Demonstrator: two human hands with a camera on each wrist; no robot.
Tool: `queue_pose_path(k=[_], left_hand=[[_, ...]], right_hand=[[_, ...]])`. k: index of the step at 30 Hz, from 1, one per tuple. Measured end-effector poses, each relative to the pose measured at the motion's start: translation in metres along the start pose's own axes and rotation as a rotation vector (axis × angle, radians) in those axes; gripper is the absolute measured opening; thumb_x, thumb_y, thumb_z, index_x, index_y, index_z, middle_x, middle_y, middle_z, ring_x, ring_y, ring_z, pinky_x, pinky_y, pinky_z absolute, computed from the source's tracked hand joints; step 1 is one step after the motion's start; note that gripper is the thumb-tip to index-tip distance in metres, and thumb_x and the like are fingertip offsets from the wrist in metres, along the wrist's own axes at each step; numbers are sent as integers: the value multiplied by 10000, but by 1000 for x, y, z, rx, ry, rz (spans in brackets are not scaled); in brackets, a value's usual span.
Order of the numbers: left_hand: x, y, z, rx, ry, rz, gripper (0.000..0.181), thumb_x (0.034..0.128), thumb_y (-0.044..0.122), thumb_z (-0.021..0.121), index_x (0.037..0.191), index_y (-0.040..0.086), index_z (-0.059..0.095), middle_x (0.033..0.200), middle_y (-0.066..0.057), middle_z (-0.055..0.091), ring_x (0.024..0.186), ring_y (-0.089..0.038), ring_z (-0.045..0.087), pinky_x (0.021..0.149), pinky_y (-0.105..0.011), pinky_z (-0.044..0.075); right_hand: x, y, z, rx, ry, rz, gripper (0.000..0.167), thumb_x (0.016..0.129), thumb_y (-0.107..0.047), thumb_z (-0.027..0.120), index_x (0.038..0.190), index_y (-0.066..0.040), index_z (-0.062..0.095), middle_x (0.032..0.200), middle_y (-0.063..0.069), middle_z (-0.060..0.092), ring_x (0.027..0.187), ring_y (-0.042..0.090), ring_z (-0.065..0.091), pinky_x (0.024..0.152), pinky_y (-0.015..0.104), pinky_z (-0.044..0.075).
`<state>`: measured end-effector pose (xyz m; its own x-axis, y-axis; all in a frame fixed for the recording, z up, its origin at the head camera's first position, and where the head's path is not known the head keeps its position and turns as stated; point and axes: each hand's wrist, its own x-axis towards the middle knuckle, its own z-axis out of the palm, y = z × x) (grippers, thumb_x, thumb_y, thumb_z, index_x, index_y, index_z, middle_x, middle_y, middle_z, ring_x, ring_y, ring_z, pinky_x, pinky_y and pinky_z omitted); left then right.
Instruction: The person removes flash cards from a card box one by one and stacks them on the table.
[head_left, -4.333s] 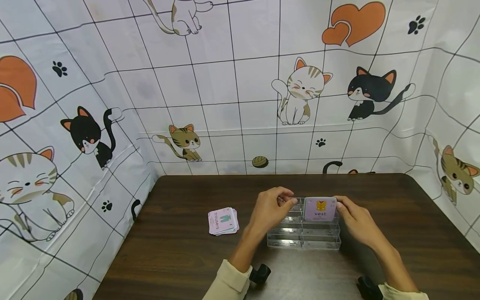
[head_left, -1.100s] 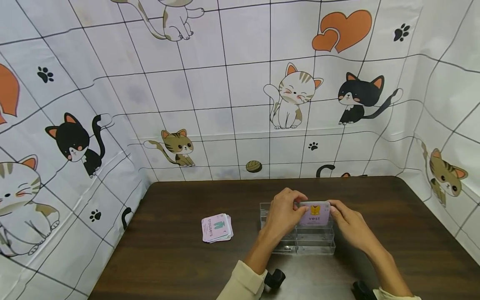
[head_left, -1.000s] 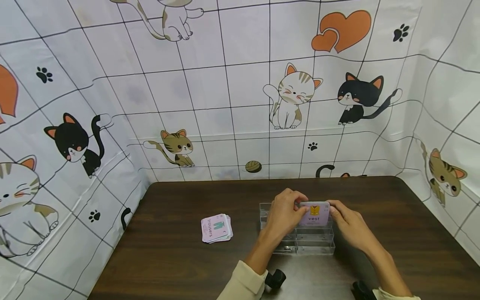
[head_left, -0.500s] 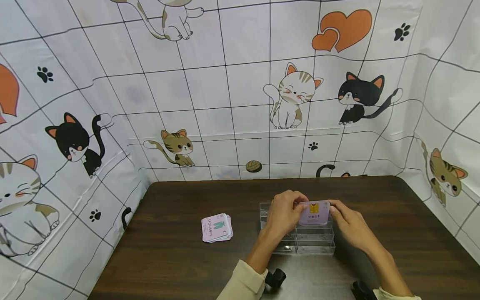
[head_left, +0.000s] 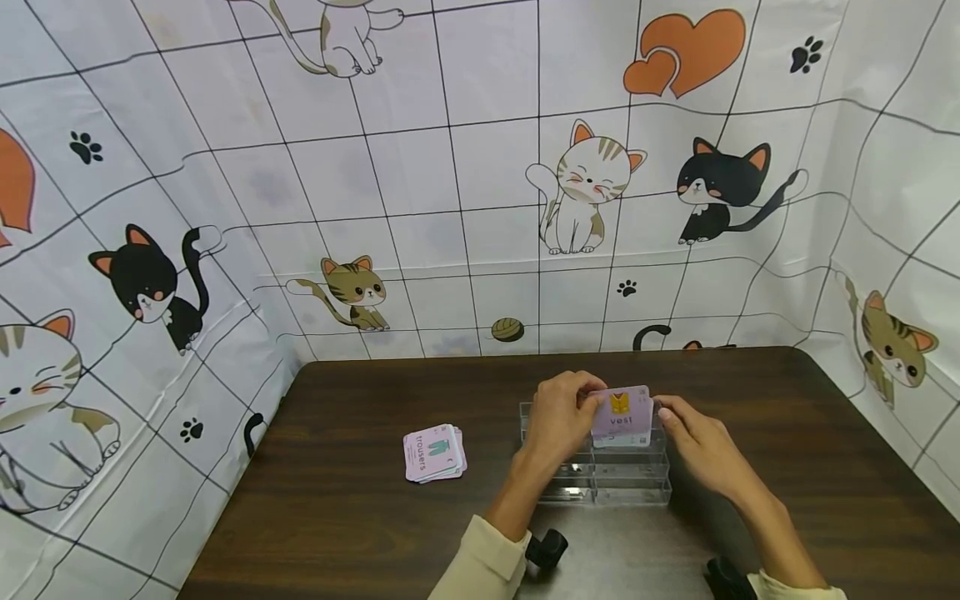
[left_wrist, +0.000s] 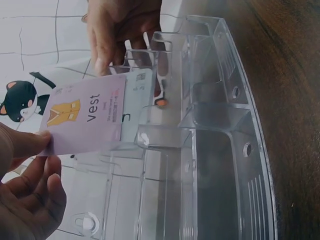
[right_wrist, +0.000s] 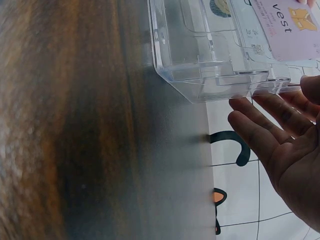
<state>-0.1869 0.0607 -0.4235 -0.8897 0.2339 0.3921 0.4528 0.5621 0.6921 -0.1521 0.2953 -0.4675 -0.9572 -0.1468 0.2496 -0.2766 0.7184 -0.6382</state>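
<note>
My left hand (head_left: 558, 417) pinches a purple card with a yellow vest picture (head_left: 621, 412) at its left edge between thumb and fingers. The vest card stands raised and slightly tilted at the rear right of a clear stepped card rack (head_left: 630, 483). Below it shows the lower part of a paler card (left_wrist: 137, 107), whose picture is hidden. My right hand (head_left: 701, 442) is at the right side of the rack. In the right wrist view, the fingers (right_wrist: 257, 132) of that hand extend loosely along the rack's side, and it grips nothing visible.
A small stack of cards, the top one reading "trousers" (head_left: 433, 452), lies on the dark wooden table (head_left: 337, 517) left of the rack. Behind the table hangs a white cloth (head_left: 420, 167) printed with cats and grid lines.
The vest card has risen and shifted left with my left hand, exposing the paler card below it. My right hand has come away from the vest card's right edge.
</note>
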Motion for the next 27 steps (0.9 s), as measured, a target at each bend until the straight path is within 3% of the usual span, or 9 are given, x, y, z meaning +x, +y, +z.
queue_pose_path(k=[12,27], left_hand=[[3,-2,-8,-40,37,-3,105,989,102,774,1087,89,808,1031,-65,799,828,-90,721,677,-120,503],[5,-6,-17,-81,64,-32,108,1011,111,746,1104,89,797,970,-60,806,720,-9,634,601,-129,457]], right_hand=[[0,0,1,2,-8,15,366,1173,-224,439,1438,-9,573,1300,301,709,1173,514,695,937,717,535],[1,-1,0,-5,-8,11,381,1174,-229,436,1443,10,563,1290,312,705,1150,509,700,931,709,540]])
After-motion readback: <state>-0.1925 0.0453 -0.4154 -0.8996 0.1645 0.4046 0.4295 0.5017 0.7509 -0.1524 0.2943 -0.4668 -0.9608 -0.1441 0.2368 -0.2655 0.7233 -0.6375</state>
